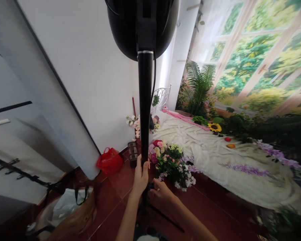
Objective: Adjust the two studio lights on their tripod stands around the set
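Observation:
A black light stand (145,100) rises upright in front of me, with a large rounded black studio light (122,30) on top. My left hand (140,174) is wrapped round the pole, thumb and fingers closed on it. Just below, on the right side, my right hand (160,192) grips a small black knob (150,186) on the stand's collar; its fingers partly hide the knob. A cable (154,73) hangs down beside the pole. The stand's lower part is dark and partly covered by my forearms, with one leg (168,219) reaching out to the right.
Bouquets of artificial flowers (165,157) stand right behind the pole. A bed with a cream cover (203,150) fills the right side, with purple flower sprigs on it. At left are a red plastic bag (110,162), a woven bag (75,214) and a white panel (77,67).

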Motion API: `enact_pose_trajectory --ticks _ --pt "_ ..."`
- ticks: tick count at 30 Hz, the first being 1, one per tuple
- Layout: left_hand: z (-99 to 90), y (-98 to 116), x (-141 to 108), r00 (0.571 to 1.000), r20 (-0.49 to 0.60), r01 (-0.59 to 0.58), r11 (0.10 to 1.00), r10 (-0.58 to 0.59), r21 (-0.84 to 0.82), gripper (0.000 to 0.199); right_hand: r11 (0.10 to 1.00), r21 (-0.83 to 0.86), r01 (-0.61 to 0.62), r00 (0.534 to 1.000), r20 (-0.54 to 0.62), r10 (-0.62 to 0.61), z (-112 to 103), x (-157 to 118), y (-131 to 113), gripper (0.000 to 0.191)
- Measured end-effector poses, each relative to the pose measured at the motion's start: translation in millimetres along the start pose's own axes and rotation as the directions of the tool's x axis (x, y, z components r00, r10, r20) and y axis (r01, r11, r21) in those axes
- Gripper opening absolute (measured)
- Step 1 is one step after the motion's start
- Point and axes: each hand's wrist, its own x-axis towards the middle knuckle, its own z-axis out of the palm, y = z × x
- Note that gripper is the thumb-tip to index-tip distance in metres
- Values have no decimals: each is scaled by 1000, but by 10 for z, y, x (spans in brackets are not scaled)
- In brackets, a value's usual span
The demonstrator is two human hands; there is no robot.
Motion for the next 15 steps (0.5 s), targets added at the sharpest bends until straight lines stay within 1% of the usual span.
enact_pose_trajectory --ticks 3,6,8,11,13,15 --pt "13 -60 6 1000 -1 5 999 -5 -43 32 997 -80 15 999 48 -11 -26 -18 -53 4" --pt "15 -93 15 1000 -9 0 998 0 -70 30 973 -213 88 994 75 -73 -17 -41 -58 3" --pt "16 -101 19 1000 -14 -5 997 4 -78 30 933 -321 164 986 86 -144 13 -49 -17 7" --pt "15 -99 17 1000 -26 -15 998 13 -69 30 849 -453 271 962 112 -247 75 -39 99 11" --pt "15 -94 14 999 -29 -16 998 14 -57 31 800 -507 321 945 119 -304 111 -24 179 10" --pt "15 -89 17 999 -44 -22 999 20 -37 32 792 -511 334 939 102 -329 133 -12 232 8"
